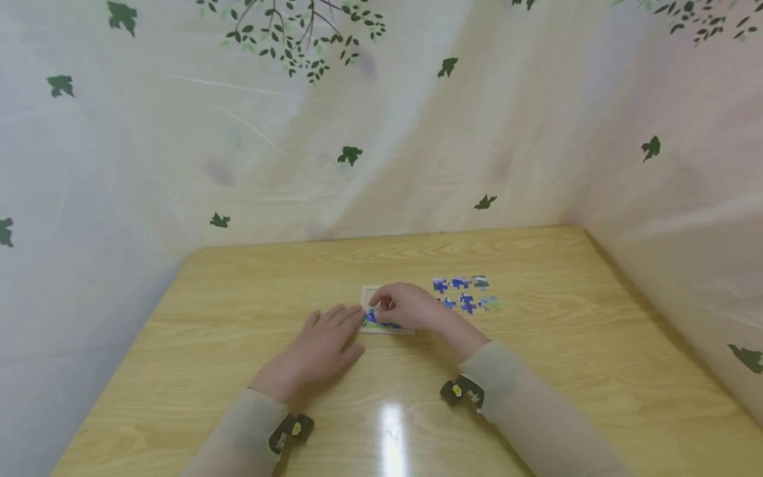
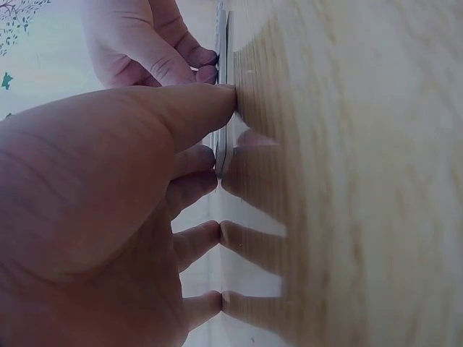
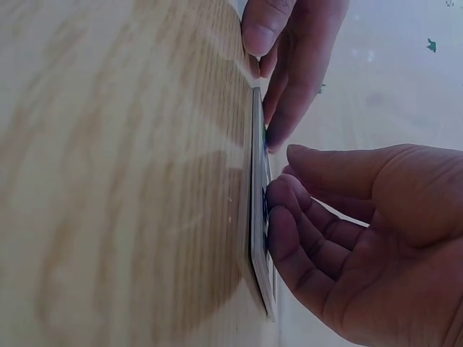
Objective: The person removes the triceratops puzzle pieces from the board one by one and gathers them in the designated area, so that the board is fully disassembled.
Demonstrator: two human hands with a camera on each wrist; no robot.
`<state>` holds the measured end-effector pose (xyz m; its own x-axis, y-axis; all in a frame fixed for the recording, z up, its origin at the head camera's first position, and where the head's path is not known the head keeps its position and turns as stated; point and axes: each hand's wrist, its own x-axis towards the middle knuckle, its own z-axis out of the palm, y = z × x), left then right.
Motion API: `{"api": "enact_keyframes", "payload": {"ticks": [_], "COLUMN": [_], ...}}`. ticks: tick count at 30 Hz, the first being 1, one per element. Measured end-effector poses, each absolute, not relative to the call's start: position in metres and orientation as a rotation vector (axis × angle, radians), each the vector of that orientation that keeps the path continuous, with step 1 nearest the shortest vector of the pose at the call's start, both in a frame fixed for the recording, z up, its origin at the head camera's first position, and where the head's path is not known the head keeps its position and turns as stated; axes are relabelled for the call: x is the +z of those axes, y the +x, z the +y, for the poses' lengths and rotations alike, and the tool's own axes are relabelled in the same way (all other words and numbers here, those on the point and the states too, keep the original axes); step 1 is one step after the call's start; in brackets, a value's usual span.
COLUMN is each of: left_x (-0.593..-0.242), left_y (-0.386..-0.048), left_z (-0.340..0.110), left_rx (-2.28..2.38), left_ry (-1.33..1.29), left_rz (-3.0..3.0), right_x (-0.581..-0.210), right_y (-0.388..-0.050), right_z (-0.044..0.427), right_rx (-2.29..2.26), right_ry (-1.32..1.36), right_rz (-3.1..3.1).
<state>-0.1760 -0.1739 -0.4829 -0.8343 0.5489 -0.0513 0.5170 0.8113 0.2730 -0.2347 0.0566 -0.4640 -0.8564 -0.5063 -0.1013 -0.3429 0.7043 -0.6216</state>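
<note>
A small, thin puzzle tray [image 1: 387, 332] with a pale border lies on the table, with blue and green jigsaw pieces [image 1: 371, 317] along its near side. My left hand [image 1: 318, 348] rests flat to its left, fingers spread, fingertips at the tray's left edge. Over the tray, my right hand [image 1: 411, 308] has its fingers curled and their tips down at the pieces. In the right wrist view the fingertips [image 3: 281, 224] touch the face of the tray. Whether a piece sits between thumb and forefinger is hidden.
Several loose jigsaw pieces [image 1: 467, 303] lie in two rows right of the tray, partly behind my right hand. The wooden table [image 1: 250, 285] meets a pale curtain [image 1: 268, 165] with leaf prints at its back and sides.
</note>
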Motion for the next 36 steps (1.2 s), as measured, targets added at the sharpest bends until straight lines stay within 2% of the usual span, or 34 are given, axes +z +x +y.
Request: {"api": "enact_keyframes", "payload": {"ticks": [36], "left_x": [-0.484], "left_y": [-0.176], "left_z": [-0.177], "left_rx": [0.42], "left_ry": [0.832], "left_rz": [2.844], "right_x": [-0.467], "right_y": [-0.225], "right_z": [0.046], "right_rx": [-0.658], "right_ry": [-0.709], "right_rz": [2.788]}}
